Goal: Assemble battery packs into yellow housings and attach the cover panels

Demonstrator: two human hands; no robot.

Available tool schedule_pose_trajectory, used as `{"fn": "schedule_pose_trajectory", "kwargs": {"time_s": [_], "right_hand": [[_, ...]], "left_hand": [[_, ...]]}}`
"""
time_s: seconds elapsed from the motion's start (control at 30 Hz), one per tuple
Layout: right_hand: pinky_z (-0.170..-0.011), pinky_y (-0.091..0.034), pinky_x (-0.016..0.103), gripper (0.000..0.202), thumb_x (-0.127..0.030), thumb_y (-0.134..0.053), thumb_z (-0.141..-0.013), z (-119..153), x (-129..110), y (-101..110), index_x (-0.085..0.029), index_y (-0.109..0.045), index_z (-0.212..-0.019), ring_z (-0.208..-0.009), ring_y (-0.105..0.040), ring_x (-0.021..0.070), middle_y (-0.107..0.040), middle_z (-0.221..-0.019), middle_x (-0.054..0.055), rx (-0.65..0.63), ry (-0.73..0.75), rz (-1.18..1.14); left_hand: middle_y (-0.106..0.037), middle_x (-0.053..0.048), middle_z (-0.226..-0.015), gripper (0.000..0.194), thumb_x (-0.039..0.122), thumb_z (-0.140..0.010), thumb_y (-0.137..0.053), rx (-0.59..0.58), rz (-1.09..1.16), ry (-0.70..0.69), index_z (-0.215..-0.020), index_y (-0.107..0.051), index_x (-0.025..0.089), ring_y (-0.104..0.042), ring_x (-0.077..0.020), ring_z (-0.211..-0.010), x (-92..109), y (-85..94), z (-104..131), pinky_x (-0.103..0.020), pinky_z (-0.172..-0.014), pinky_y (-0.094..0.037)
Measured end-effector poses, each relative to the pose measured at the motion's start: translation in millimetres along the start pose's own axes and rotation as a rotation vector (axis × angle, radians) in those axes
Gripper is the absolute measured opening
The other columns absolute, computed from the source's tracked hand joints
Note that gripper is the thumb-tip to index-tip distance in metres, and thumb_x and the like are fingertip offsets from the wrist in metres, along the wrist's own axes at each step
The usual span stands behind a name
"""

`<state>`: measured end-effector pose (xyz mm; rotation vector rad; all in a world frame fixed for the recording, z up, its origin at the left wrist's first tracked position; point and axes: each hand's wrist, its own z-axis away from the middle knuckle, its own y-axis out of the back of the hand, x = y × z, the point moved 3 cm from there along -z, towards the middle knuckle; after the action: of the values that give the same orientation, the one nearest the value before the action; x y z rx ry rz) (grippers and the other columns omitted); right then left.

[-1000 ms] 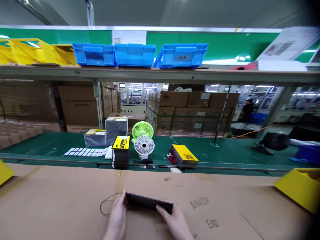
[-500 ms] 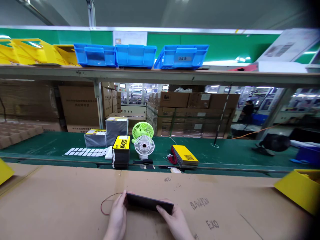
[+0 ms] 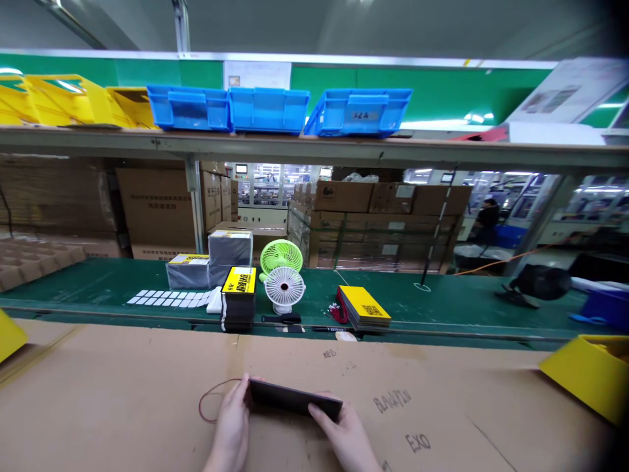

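A thin, dark rectangular panel [image 3: 295,398] is held tilted above the cardboard, its right end lower than its left. My left hand [image 3: 232,419] grips the left end. My right hand [image 3: 344,429] closes on the right end, thumb lying on the near face. A thin reddish wire [image 3: 201,408] loops out to the left behind my left hand. Beyond the hands stand a stack of yellow-topped dark pieces [image 3: 238,301], a white fan [image 3: 284,288] with a green fan [image 3: 281,255] behind it, and a stack of yellow cards [image 3: 364,307] with red wires [image 3: 338,311] beside it.
Brown cardboard [image 3: 122,393] with handwriting covers the near bench. Yellow bins [image 3: 587,373] stand at both sides. White labels [image 3: 170,299] and grey wrapped stacks [image 3: 230,252] sit on the green surface. Blue bins [image 3: 268,111] line the shelf overhead. A person [image 3: 488,216] is far off at right.
My hands and the dark panel keep the same pose. The whole view has shifted very slightly.
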<state>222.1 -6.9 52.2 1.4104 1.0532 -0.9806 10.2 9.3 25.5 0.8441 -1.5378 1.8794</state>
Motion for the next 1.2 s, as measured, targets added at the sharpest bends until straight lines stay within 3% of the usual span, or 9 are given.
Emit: {"fn": "schedule_pose_trajectory", "kwargs": {"time_s": [0.27,0.53,0.7,0.77,0.9,1.0,1.13,1.2], "right_hand": [[-0.092,-0.043,0.038,0.038,-0.047,-0.060,-0.068,1,5,1,-0.016,-0.066,-0.090,-0.099,-0.059,0.0284,-0.068,-0.098,0.010,0.043,-0.022,0.008],[-0.091,-0.043,0.036,0.035,-0.045,-0.060,-0.070,0,0,0,-0.016,-0.067,-0.089,-0.097,-0.060,0.0271,-0.069,-0.094,0.008,-0.023,-0.008,-0.005],[-0.093,-0.041,0.039,0.038,-0.043,-0.061,-0.068,-1,12,-1,-0.015,-0.067,-0.092,-0.100,-0.059,0.0287,-0.068,-0.098,0.010,-0.036,-0.047,-0.010],[-0.093,-0.042,0.039,0.036,-0.042,-0.060,-0.069,0,14,-2,-0.015,-0.067,-0.091,-0.100,-0.059,0.0289,-0.069,-0.098,0.010,-0.058,-0.033,-0.002],[-0.095,-0.041,0.038,0.030,-0.040,-0.058,-0.073,4,15,-3,-0.019,-0.070,-0.090,-0.101,-0.060,0.0271,-0.069,-0.100,0.008,-0.098,0.049,0.004],[-0.099,-0.039,0.040,0.033,-0.040,-0.061,-0.069,4,21,-1,-0.020,-0.070,-0.094,-0.106,-0.058,0.0278,-0.067,-0.105,0.008,-0.051,0.054,0.017],[-0.096,-0.041,0.039,0.033,-0.044,-0.058,-0.073,4,19,0,-0.020,-0.070,-0.091,-0.101,-0.060,0.0278,-0.069,-0.101,0.009,-0.093,0.086,0.063],[-0.093,-0.044,0.038,0.033,-0.045,-0.055,-0.077,5,13,1,-0.020,-0.070,-0.092,-0.098,-0.061,0.0277,-0.069,-0.100,0.009,-0.110,0.102,0.084]], "left_hand": [[-0.070,-0.010,-0.088,0.032,0.041,-0.073,-0.063,-0.032,0.012,0.012,-0.084,-0.070,0.012,-0.059,-0.0223,-0.094,-4,3.8,-4,-0.036,-0.094,-0.038],[-0.071,-0.010,-0.086,0.035,0.045,-0.068,-0.066,0.007,-0.043,-0.006,-0.080,-0.071,0.012,-0.060,-0.0246,-0.092,-3,3.7,-1,-0.037,-0.092,-0.040],[-0.069,-0.011,-0.102,0.045,0.053,-0.066,-0.064,0.106,-0.236,-0.004,-0.088,-0.070,0.015,-0.056,-0.0274,-0.106,-1,13.3,-8,-0.037,-0.094,-0.040],[-0.070,-0.013,-0.096,0.049,0.057,-0.064,-0.063,0.112,-0.347,0.012,-0.086,-0.070,0.014,-0.058,-0.0308,-0.102,5,19.2,-10,-0.041,-0.092,-0.041],[-0.070,-0.011,-0.090,0.044,0.057,-0.064,-0.063,0.105,-0.668,-0.104,-0.082,-0.069,0.017,-0.059,-0.0331,-0.096,34,40.0,-1,-0.043,-0.092,-0.039],[-0.068,-0.010,-0.102,0.041,0.055,-0.070,-0.057,0.219,-0.909,-0.284,-0.089,-0.067,0.021,-0.056,-0.0321,-0.103,69,70.3,13,-0.043,-0.096,-0.037],[-0.063,-0.012,-0.110,0.038,0.050,-0.073,-0.052,0.417,-1.377,-0.737,-0.093,-0.064,0.020,-0.049,-0.0311,-0.112,144,112.4,32,-0.043,-0.103,-0.029],[-0.058,-0.015,-0.118,0.046,0.049,-0.074,-0.047,0.495,-1.585,-0.869,-0.103,-0.060,0.016,-0.044,-0.0312,-0.119,185,132.1,36,-0.041,-0.107,-0.023]]}}
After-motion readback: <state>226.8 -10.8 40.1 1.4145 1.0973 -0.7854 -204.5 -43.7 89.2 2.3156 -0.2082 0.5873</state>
